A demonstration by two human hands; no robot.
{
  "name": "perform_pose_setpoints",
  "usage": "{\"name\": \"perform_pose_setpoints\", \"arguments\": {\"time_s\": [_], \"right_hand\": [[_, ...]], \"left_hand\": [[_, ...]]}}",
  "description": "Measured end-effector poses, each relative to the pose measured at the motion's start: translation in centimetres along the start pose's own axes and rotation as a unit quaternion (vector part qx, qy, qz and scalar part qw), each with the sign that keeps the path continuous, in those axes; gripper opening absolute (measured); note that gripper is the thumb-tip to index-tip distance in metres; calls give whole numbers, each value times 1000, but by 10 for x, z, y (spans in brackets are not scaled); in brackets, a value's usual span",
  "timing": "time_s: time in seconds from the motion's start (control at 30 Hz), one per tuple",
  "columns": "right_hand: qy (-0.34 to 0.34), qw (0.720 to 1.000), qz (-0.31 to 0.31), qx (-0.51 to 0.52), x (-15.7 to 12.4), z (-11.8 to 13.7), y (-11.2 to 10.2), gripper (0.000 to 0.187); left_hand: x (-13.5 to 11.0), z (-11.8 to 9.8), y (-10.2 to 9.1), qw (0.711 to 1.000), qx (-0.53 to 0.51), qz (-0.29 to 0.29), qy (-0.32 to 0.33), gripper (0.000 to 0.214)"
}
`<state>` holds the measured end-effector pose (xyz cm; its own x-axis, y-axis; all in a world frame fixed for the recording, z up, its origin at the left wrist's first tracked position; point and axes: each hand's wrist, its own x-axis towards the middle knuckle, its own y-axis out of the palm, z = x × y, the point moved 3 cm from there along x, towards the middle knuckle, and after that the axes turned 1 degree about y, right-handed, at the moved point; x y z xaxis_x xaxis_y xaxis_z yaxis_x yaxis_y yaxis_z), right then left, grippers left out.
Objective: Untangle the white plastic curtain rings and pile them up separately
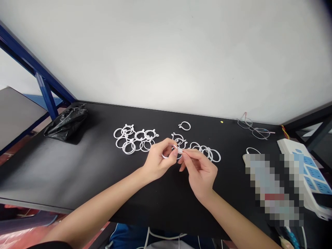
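Note:
My left hand (158, 160) pinches a white plastic ring (165, 157) between thumb and fingers. Thumb and forefinger of my right hand (201, 171) are closed at the small joint of that same ring, against the left fingertips. The fingers partly hide what the right one grips. Behind the hands lie several similar white rings (178, 135), some with small tabs. A bigger group of white rings (129, 153) overlaps to the left, and another row of rings (217, 160) lies beside the right hand. One lone ring (190, 126) sits farther back.
On the black table (103, 180) a crumpled black plastic bag (67, 122) lies at the left. Eyeglasses (260, 133) rest at the back right near a tiny yellow bit (221, 121). A white power strip (310, 169) and a blurred-out object (272, 190) occupy the right side. A wall stands behind.

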<state>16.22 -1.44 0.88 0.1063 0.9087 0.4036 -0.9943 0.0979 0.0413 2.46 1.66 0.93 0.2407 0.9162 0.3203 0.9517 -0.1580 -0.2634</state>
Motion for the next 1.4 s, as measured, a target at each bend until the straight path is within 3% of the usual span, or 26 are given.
{"name": "perform_pose_setpoints", "arguments": {"time_s": [1.1, 1.4], "right_hand": [[-10, 1000, 10, -7, -1, -1, 2, 18], [-25, 1000, 12, -9, -2, 0, 1, 19]], "left_hand": [[2, 0, 0, 999, 24, -16, 28, 17], [-1, 3, 3, 999, -31, 8, 15, 29]]}}
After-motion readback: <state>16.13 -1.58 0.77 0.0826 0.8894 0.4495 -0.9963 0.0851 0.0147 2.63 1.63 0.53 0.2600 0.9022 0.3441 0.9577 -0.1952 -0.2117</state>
